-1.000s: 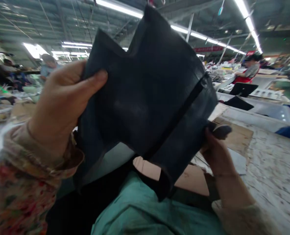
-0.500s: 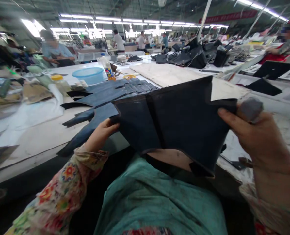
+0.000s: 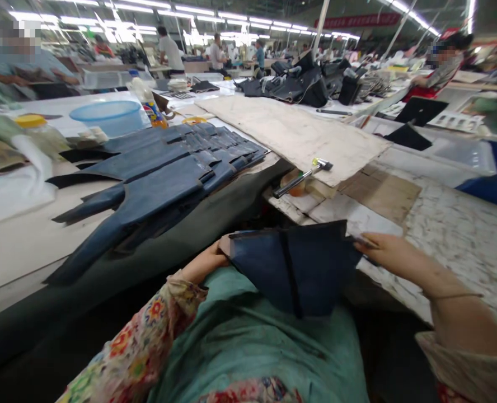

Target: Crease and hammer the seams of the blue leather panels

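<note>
A dark blue leather-like panel [image 3: 257, 258] with a black strip down it hangs over my lap, in front of a green apron [image 3: 248, 336]. My left hand [image 3: 209, 262] is closed on its left corner. At the right corner, my right hand [image 3: 387, 253] pinches the edge between thumb and fingers. Left of the panel, several similar blue pieces [image 3: 160, 184] lie overlapped in rows along the table. Beyond the panel, a hammer [image 3: 301, 180] rests at the edge of a pale board [image 3: 282, 126].
A blue basin [image 3: 108, 116], a bottle [image 3: 145, 101] and a yellow-lidded jar [image 3: 38, 134] stand at the back left. Black bags [image 3: 299, 84] are heaped farther back. White crates [image 3: 454, 148] stand at the right. Co-workers sit or stand at other tables.
Both hands have lowered the panel toward my lap, and it now tilts more. The view has swung right and down, bringing the hammer and the right-hand table into sight.
</note>
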The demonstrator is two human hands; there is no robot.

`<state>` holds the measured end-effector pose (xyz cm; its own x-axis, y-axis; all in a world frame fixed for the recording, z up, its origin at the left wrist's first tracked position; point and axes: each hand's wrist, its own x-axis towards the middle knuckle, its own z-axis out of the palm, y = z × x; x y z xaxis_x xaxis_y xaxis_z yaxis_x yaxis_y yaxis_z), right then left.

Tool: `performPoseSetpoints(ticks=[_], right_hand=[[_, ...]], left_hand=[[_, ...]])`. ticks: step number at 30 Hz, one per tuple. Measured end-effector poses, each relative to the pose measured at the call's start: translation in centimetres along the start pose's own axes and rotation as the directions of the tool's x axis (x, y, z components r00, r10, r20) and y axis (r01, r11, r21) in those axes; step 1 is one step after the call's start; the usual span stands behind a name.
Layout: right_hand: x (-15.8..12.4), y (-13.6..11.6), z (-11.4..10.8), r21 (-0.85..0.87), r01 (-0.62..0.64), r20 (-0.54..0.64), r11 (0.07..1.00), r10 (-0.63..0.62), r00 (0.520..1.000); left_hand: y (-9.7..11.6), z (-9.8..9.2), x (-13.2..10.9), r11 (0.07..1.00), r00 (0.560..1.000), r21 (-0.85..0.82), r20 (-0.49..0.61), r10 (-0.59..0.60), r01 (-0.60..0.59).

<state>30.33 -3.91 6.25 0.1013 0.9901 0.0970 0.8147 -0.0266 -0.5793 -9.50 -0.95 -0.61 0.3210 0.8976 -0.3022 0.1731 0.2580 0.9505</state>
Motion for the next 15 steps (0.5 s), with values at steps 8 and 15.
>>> performPoseSetpoints(ticks=[8,15], right_hand=[[-3.7,2.1,1.8,-0.026,0.031,-0.116,0.999,-0.034,0.993],[-6.0,0.7,5.5,-0.157,0.185,-0.156,0.97,-0.209,0.965]], left_hand=[[2.4,-1.6,0.7,0.849,0.875,0.481,-0.287,0.389,-0.219],[4.8,7.7,0.8,0.433,0.749,0.717,0.188,0.636,-0.547]])
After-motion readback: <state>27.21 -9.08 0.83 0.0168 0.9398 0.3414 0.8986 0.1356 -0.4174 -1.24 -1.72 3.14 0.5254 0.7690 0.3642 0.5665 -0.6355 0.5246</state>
